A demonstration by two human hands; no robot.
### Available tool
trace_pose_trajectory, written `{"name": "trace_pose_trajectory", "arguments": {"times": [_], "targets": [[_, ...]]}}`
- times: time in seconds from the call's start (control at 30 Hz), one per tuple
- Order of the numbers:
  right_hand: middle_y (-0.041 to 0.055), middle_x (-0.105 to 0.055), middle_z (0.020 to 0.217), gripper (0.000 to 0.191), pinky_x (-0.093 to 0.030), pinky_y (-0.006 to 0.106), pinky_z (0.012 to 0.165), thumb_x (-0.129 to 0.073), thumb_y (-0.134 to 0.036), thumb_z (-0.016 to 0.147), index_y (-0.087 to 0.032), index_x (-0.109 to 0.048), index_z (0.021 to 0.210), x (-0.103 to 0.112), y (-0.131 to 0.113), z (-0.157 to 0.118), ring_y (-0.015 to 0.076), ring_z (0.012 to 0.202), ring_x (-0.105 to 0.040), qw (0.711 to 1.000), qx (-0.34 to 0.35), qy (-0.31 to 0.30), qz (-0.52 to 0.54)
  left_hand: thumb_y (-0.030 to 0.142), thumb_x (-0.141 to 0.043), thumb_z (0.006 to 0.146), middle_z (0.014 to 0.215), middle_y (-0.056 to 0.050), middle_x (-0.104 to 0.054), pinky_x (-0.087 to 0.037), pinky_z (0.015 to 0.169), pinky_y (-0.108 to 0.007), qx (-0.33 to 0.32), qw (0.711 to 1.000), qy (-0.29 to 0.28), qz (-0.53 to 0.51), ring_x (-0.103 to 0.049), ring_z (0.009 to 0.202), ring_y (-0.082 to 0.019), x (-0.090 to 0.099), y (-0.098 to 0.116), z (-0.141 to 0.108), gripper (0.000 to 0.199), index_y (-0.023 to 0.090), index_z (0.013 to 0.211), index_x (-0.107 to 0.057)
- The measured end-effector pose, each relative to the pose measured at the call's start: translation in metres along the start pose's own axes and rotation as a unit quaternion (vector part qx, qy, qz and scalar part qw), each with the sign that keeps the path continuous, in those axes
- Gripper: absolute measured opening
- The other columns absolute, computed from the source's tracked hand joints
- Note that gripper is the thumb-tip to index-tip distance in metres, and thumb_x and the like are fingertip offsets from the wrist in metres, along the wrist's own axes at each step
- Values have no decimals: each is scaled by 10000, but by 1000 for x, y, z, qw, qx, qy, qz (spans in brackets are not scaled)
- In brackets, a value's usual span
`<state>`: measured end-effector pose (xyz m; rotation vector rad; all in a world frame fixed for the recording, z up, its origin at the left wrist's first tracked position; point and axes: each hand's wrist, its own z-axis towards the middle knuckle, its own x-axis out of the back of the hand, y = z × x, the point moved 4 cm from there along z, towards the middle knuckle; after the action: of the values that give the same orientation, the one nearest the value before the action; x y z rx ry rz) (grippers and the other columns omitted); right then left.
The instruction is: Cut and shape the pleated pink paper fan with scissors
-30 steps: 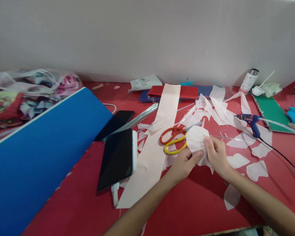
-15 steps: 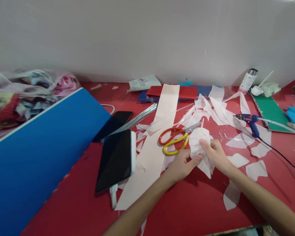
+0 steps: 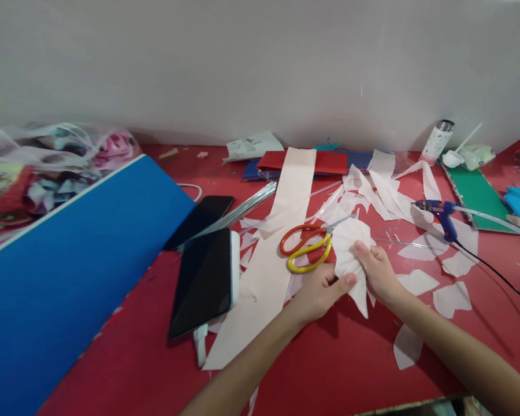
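Note:
A white crepe-paper petal [image 3: 350, 245], creased and tapering to a point at its lower end, is pinched between both hands above the red table. My left hand [image 3: 327, 292] is closed on its lower left edge, thumb in front. On the right edge, my right hand [image 3: 378, 270] is closed too, its thumb pressed over the paper. Scissors [image 3: 309, 245] with one red and one yellow handle lie just left of the petal, which hides part of their blades. Beneath them runs a long pale paper strip [image 3: 260, 289]. Cut white paper pieces [image 3: 453, 299] lie right of my hands.
A blue glue gun [image 3: 444, 219] with a clear stick and black cord rests at right. At left are a blue board [image 3: 95, 260], a black-screened device [image 3: 203, 283] and a phone [image 3: 208, 214]. A flask [image 3: 437, 143] stands by the wall. Thin wires [image 3: 242, 205] lie behind the phone.
The petal has turned slightly in my fingers and looks more spread, with its pointed end shifted left. It now covers more of the scissor blades. Both hands stay in nearly the same place.

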<state>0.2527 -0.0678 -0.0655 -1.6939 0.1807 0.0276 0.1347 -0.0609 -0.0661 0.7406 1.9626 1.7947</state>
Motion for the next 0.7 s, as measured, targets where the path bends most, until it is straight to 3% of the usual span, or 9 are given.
{"name": "trace_pose_trajectory", "arguments": {"times": [0.27,0.37,0.57,0.7], "targets": [[-62,-197,490,492,-155,232,397,-487,-557,767,-226,-230,510,7,-13,-8,61,464,-172,988,73,110,-82,618,-570,720,549,16,-445,-353,517,-228,-22,998,-34,44,-416,542,-109,-4,4,3,495,143,593,-509],[-64,-197,488,511,-154,234,404,-501,-579,755,-226,-221,514,6,-10,-7,62,467,-171,991,49,110,-56,615,-548,748,530,13,-438,-358,499,-233,-20,998,-25,51,-420,525,-112,-3,-1,2,500,143,585,-519],[-60,-299,501,502,-233,233,431,-570,-602,713,-210,-322,523,-2,4,-4,71,471,-250,993,-30,65,94,619,-511,777,526,2,-440,-371,502,-237,-44,997,-18,60,-437,538,-125,-5,3,-1,515,145,575,-522],[-66,-266,495,494,-196,238,424,-560,-581,732,-214,-303,525,1,1,-6,69,470,-215,994,-2,93,49,592,-526,771,535,12,-437,-331,496,-220,-77,990,-33,112,-396,529,-106,-6,6,0,492,146,564,-509]]}}
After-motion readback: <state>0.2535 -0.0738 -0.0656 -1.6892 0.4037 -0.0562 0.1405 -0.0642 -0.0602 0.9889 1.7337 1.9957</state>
